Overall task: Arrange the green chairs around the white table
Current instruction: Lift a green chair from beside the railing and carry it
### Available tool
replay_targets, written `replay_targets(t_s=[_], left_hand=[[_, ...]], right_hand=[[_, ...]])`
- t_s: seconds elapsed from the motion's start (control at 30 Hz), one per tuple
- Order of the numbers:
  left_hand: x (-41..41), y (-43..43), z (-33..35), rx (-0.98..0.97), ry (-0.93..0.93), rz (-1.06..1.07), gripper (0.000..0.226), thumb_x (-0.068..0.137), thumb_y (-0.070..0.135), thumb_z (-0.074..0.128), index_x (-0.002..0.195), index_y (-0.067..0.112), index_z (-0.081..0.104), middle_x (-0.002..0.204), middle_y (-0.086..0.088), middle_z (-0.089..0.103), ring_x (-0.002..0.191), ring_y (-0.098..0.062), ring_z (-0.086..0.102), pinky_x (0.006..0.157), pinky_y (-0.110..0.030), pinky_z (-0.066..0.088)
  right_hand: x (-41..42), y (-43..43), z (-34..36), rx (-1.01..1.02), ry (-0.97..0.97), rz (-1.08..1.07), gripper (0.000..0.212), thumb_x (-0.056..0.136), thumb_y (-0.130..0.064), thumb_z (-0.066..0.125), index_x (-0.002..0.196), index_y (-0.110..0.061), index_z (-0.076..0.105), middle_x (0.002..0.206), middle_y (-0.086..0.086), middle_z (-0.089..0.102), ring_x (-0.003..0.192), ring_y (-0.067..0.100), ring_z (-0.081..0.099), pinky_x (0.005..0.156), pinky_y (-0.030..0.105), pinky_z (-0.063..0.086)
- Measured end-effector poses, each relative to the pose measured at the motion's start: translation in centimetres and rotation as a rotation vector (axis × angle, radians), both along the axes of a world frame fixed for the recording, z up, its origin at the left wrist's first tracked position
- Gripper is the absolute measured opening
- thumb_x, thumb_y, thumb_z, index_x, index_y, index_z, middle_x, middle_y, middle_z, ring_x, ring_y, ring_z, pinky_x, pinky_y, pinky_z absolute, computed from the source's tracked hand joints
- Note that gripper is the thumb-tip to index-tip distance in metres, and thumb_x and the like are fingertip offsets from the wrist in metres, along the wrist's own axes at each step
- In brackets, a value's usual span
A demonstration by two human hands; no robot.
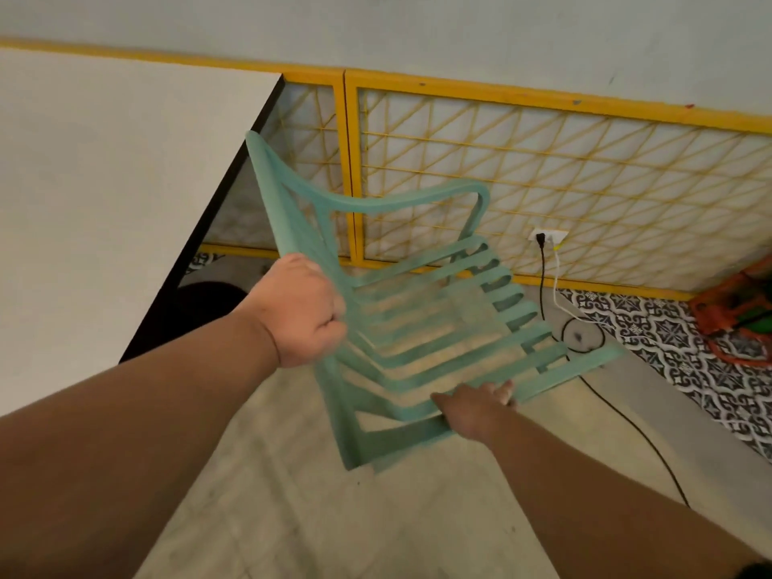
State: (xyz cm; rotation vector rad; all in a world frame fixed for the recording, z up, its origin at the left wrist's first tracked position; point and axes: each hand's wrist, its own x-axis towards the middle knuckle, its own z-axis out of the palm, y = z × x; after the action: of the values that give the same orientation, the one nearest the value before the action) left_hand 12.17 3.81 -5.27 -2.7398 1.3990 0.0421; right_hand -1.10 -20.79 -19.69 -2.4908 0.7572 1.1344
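A white rectangular table with a dark edge [104,194] fills the far left, and just right of its near corner the left hand [298,309] is clenched round the top of the backrest of a pale green slatted plastic chair [417,328]. The chair hangs tilted and blurred above the floor. The right hand [476,409] grips the chair's near right rail, and a yellow lattice panel [585,181] lines the far wall.

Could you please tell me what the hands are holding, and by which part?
Both hold the green chair: the left hand grips the backrest's top edge, and the right hand grips a frame bar beside the seat.
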Motion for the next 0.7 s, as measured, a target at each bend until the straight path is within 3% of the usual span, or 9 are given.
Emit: replay_targets(t_s=[0.1, 0.17, 0.2, 0.27, 0.3, 0.37, 0.43, 0.57, 0.7], left_hand=[[-0.1, -0.1, 0.3, 0.006, -0.011, 0.006, 0.035, 0.073, 0.039, 0.037, 0.048, 0.016, 0.03, 0.046, 0.001, 0.039, 0.054, -0.023, 0.038, 0.07, -0.037, 0.036], [-0.3, -0.3, 0.6, 0.012, -0.019, 0.021, 0.036, 0.073, 0.037, 0.041, 0.046, 0.017, 0.028, 0.045, 0.003, 0.036, 0.051, -0.017, 0.033, 0.072, -0.037, 0.036], [-0.2, -0.3, 0.6, 0.019, -0.021, 0.028, 0.036, 0.073, 0.036, 0.042, 0.045, 0.017, 0.03, 0.045, 0.003, 0.037, 0.052, -0.013, 0.033, 0.073, -0.037, 0.036], [-0.3, -0.5, 0.9, 0.063, -0.014, 0.05, 0.035, 0.076, 0.036, 0.038, 0.045, 0.018, 0.037, 0.047, 0.003, 0.043, 0.055, -0.014, 0.038, 0.077, -0.037, 0.038], [-0.3, -0.6, 1.0, 0.078, -0.015, 0.059, 0.036, 0.076, 0.036, 0.035, 0.046, 0.018, 0.04, 0.048, 0.004, 0.045, 0.057, -0.015, 0.041, 0.079, -0.038, 0.038], [-0.4, -0.5, 0.9, 0.081, -0.023, 0.058, 0.036, 0.076, 0.037, 0.033, 0.046, 0.019, 0.042, 0.049, 0.004, 0.047, 0.059, -0.017, 0.044, 0.08, -0.037, 0.038], [-0.4, -0.5, 0.9, 0.075, -0.034, 0.055, 0.036, 0.077, 0.037, 0.032, 0.047, 0.02, 0.043, 0.05, 0.004, 0.047, 0.06, -0.017, 0.045, 0.081, -0.038, 0.038], [-0.6, -0.3, 0.5, 0.037, -0.055, 0.054, 0.036, 0.075, 0.038, 0.029, 0.046, 0.019, 0.039, 0.048, 0.003, 0.044, 0.057, -0.016, 0.041, 0.08, -0.038, 0.039], [-1.0, -0.4, 0.6, 0.049, -0.057, 0.076, 0.037, 0.074, 0.039, 0.023, 0.047, 0.019, 0.037, 0.049, 0.003, 0.043, 0.056, -0.015, 0.037, 0.082, -0.039, 0.042]], right_hand=[[0.0, 4.1, 2.3, 0.234, -0.179, -0.237, 0.059, 0.1, -0.055, 0.029, 0.137, -0.02, 0.058, 0.139, 0.022, 0.055, 0.131, 0.046, 0.048, 0.111, 0.06, 0.036], [-0.6, 6.5, 5.0, 0.418, -0.304, -0.311, 0.053, 0.101, -0.055, 0.033, 0.113, -0.02, 0.072, 0.107, 0.01, 0.069, 0.104, 0.03, 0.063, 0.097, 0.044, 0.048], [-1.3, 7.7, 6.3, 0.508, -0.343, -0.378, 0.052, 0.101, -0.058, 0.039, 0.09, -0.025, 0.077, 0.087, 0.001, 0.068, 0.087, 0.021, 0.062, 0.088, 0.037, 0.047], [-2.5, 9.4, 8.0, 0.595, -0.426, -0.328, 0.053, 0.102, -0.056, 0.047, 0.058, -0.038, 0.072, 0.067, -0.005, 0.055, 0.071, 0.012, 0.053, 0.089, 0.038, 0.038], [-3.0, 10.1, 8.8, 0.623, -0.457, -0.275, 0.052, 0.103, -0.051, 0.049, 0.057, -0.041, 0.071, 0.067, -0.003, 0.05, 0.066, 0.004, 0.051, 0.093, 0.039, 0.034], [-3.9, 10.5, 8.2, 0.616, -0.569, -0.266, 0.042, 0.103, -0.04, 0.051, 0.075, -0.02, 0.074, 0.07, -0.002, 0.045, 0.064, -0.006, 0.05, 0.107, 0.044, 0.031], [-4.0, 10.0, 7.8, 0.485, -0.6, -0.114, 0.043, 0.095, -0.042, 0.052, 0.086, -0.001, 0.062, 0.076, -0.003, 0.046, 0.072, -0.006, 0.05, 0.115, 0.05, 0.027], [-3.5, 9.3, 6.7, 0.456, -0.437, 0.037, 0.028, 0.077, -0.039, 0.031, 0.082, -0.029, 0.057, 0.077, -0.015, 0.041, 0.092, 0.017, 0.042, 0.11, 0.049, 0.034], [-3.4, 9.1, 5.8, 0.433, -0.471, -0.034, 0.041, 0.075, -0.043, 0.033, 0.084, -0.019, 0.065, 0.08, -0.006, 0.05, 0.093, 0.02, 0.044, 0.106, 0.045, 0.031]])
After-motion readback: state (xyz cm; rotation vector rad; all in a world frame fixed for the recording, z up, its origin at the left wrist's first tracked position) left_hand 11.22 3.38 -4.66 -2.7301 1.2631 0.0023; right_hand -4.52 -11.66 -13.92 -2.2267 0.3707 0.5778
